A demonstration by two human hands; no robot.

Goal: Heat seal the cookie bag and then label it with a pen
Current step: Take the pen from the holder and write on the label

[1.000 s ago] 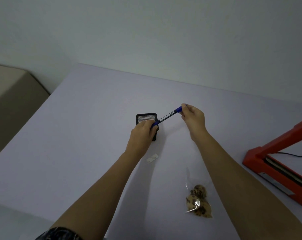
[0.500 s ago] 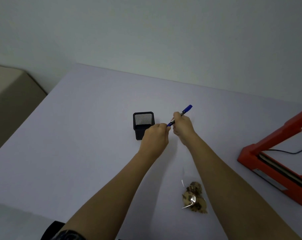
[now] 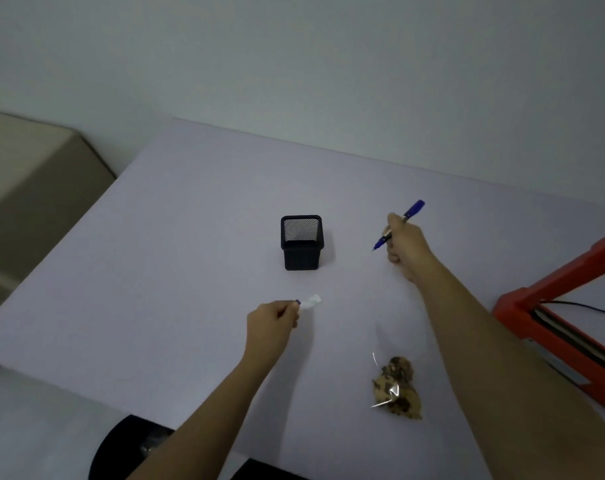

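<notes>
The right hand is closed around the blue pen, tip bared and aimed down toward 7 o'clock, tail up at 1 o'clock. The left hand is pinched shut on what looks like the pen's cap, a dark bit showing at the fingertips, right against a small white label lying on the surface; whether it grips the label too I cannot tell. The cookie bag lies at 5 o'clock from that label, near the front edge, well apart from both hands, with the red heat sealer at its 2 o'clock and the black mesh pen cup at 12 o'clock from the label. The step looks like writing the label. To do it well, pin the label flat with the left fingertips, since so light a slip will skate under the nib; bring the pen down at a shallow slant and write with gentle pressure. Park the cap where it cannot roll off.
</notes>
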